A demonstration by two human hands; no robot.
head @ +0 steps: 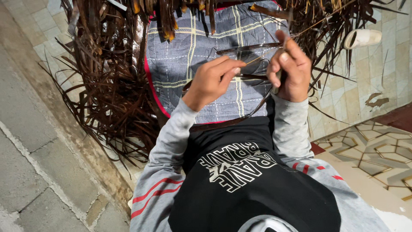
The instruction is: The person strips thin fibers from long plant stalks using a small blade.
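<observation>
My left hand pinches a thin dark dried leaf strip over my lap, fingertips closed on it. My right hand is closed around a small knife-like tool and the same strip, thumb pressed on top. The strip runs between both hands and curls down past my right wrist. Under the hands lies a grey-blue checked cloth with a red edge spread across my legs. I wear a grey and black sweatshirt.
A big heap of dark brown dried palm leaves spreads to the left and across the top. A pale sandal lies on the tiled floor at upper right. A concrete kerb runs along the left.
</observation>
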